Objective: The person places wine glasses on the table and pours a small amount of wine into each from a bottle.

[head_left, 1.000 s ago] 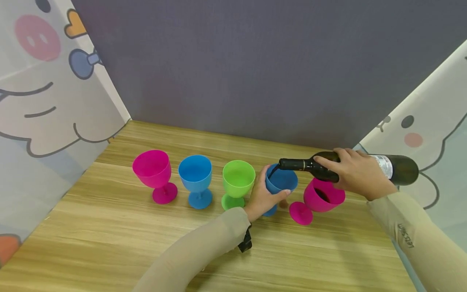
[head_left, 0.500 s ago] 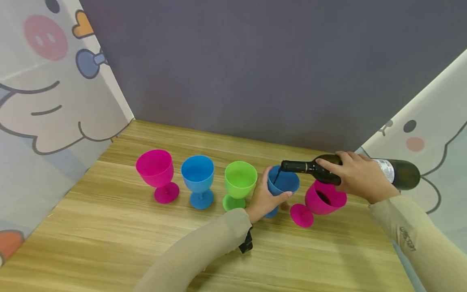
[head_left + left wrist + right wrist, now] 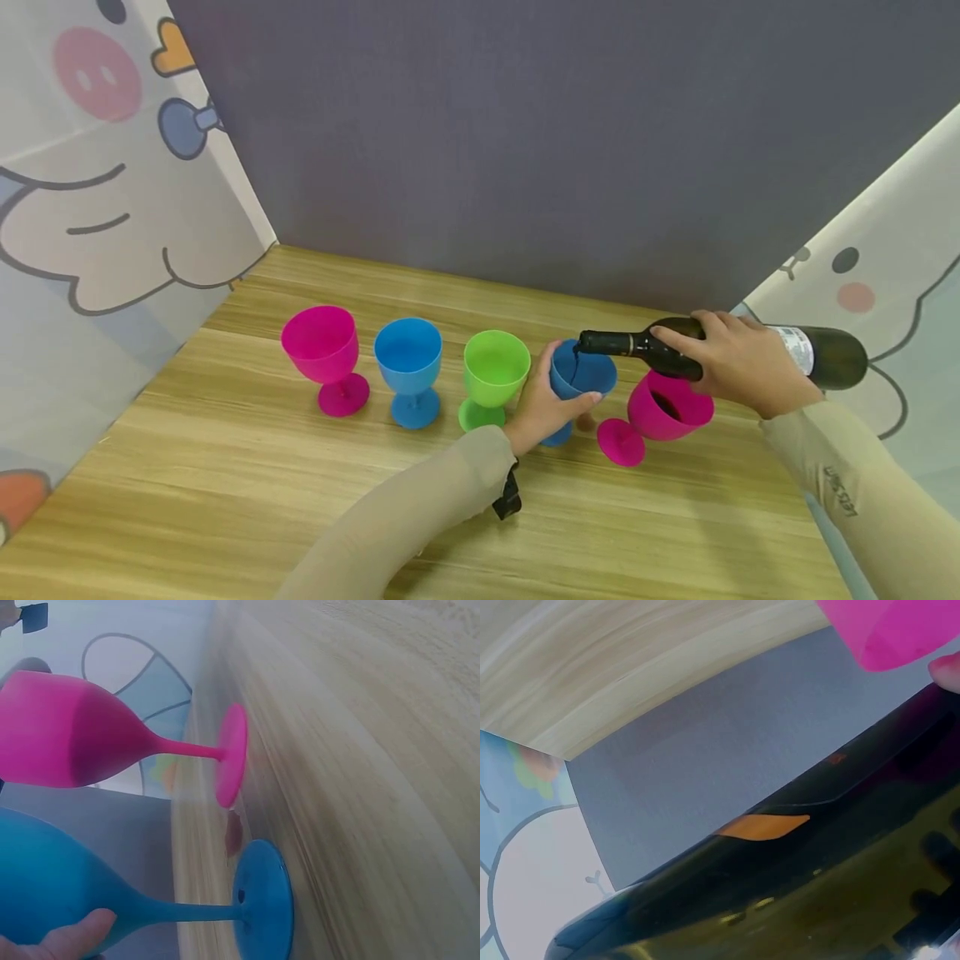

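Note:
My left hand (image 3: 546, 406) grips the bowl of a blue goblet (image 3: 581, 372), second from the right in a row. In the left wrist view, a fingertip (image 3: 79, 934) lies against the underside of its bowl, above the stem. My right hand (image 3: 738, 358) holds a dark wine bottle (image 3: 838, 358) on its side, neck pointing left over the blue goblet's rim. A thin dark stream runs from the mouth into that goblet. Just right of it, under the bottle, a pink goblet (image 3: 643, 417) has dark liquid inside. The right wrist view is mostly filled by the bottle (image 3: 780, 847).
To the left stand a green goblet (image 3: 495, 367), another blue goblet (image 3: 408, 358) and another pink goblet (image 3: 322, 346) on the wooden table (image 3: 225, 467). A small reddish spill (image 3: 234, 832) lies between the two right-hand bases. A grey panel (image 3: 525, 150) rises behind.
The dark stream keeps flowing into the blue goblet, now falling more steeply. Both hands hold nearly still; the whole view has shifted slightly.

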`<state>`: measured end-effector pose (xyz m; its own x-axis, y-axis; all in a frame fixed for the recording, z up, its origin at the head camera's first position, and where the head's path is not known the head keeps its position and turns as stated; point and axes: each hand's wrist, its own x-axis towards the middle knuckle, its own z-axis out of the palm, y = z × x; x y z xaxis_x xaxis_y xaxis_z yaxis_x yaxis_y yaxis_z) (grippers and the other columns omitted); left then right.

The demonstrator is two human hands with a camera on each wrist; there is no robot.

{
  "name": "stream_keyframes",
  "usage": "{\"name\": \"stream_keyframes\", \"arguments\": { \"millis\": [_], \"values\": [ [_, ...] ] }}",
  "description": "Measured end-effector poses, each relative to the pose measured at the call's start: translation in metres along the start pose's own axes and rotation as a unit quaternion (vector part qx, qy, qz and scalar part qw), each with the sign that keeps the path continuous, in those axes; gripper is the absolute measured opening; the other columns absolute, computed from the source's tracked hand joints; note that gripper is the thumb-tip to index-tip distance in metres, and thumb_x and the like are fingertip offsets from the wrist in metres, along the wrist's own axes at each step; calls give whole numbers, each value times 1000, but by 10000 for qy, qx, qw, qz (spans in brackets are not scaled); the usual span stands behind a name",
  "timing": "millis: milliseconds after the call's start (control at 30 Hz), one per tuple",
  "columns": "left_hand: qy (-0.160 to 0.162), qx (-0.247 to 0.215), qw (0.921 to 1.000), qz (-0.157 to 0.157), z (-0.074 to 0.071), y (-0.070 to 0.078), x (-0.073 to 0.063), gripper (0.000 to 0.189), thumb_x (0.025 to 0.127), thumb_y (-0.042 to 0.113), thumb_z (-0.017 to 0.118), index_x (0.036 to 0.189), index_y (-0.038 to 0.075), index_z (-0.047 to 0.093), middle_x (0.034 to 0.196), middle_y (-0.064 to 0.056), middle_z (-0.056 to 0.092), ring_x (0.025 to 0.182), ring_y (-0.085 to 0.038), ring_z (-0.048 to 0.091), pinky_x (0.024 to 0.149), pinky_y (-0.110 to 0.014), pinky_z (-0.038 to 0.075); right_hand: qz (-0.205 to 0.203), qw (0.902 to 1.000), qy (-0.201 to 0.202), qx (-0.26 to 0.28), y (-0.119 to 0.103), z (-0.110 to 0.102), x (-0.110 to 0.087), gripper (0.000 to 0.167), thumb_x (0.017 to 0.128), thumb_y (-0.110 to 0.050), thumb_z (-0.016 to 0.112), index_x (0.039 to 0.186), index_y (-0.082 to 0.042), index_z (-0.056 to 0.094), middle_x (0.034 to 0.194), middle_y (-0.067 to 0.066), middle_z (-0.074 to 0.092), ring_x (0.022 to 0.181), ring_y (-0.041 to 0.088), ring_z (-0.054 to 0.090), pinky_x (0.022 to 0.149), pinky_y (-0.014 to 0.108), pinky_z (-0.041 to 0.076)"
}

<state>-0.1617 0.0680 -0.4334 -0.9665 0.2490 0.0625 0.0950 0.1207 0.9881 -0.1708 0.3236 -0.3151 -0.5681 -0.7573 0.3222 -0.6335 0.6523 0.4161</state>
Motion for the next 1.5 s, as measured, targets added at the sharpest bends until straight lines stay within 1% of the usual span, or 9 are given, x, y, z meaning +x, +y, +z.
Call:
{"name": "stream_keyframes", "arguments": {
  "millis": [133,233,400,633,867,1133,1333,1500],
  "values": [
    [-37,-6,9999,-107,-1,2,0,87,79,35,75,149,30,25,141,-6,39,123,-30,45,96,-51,41,-46,9999,99,-27,1,0,-1,97,38,-22,96,124,-21,53,90,29,58,66,41,61,54,54,52],
    [-36,-36,9999,-117,-1,1,-1,87,79,35,75,149,31,25,141,-6,40,123,-30,45,96,-51,41,-126,9998,152,-67,1,1,0,94,40,-21,95,124,-21,52,88,28,58,64,40,60,51,52,52],
    [-45,-58,9999,-82,-1,-1,-3,88,79,35,75,150,29,24,141,-8,41,123,-30,45,96,-52,41,-134,9998,130,-121,0,1,-2,94,41,-21,95,124,-21,51,89,28,58,64,39,60,49,51,52],
    [-110,-52,9999,6,-1,-1,-2,88,79,34,74,150,28,23,141,-7,39,123,-30,45,97,-51,40,-66,9997,190,-122,1,2,-4,92,41,-20,93,124,-21,51,89,28,58,64,39,60,48,50,51],
    [-103,-101,9997,197,-1,-3,0,87,79,34,74,150,27,24,140,-7,38,122,-30,45,96,-50,41,-42,9997,204,-90,2,3,-3,93,41,-20,93,124,-21,50,88,27,58,64,38,60,48,49,51],
    [-179,-103,9996,183,-3,-5,1,86,80,35,73,149,28,23,140,-7,38,124,-30,44,97,-53,39,18,9994,332,31,4,2,-2,93,40,-19,93,123,-21,52,87,27,58,61,38,59,47,50,51],
    [-113,-45,9999,121,-2,-5,1,85,80,35,73,149,29,23,141,-7,38,125,-32,43,97,-55,38,39,9992,384,39,5,0,0,90,41,-17,89,123,-20,51,87,28,58,60,38,59,45,50,50],
    [-121,-109,9997,188,0,-6,0,84,81,33,73,149,27,23,142,-6,35,126,-32,40,98,-55,37,98,9990,429,93,3,1,-2,89,41,-18,90,122,-21,53,88,28,58,60,39,59,44,49,49]
  ]
}}
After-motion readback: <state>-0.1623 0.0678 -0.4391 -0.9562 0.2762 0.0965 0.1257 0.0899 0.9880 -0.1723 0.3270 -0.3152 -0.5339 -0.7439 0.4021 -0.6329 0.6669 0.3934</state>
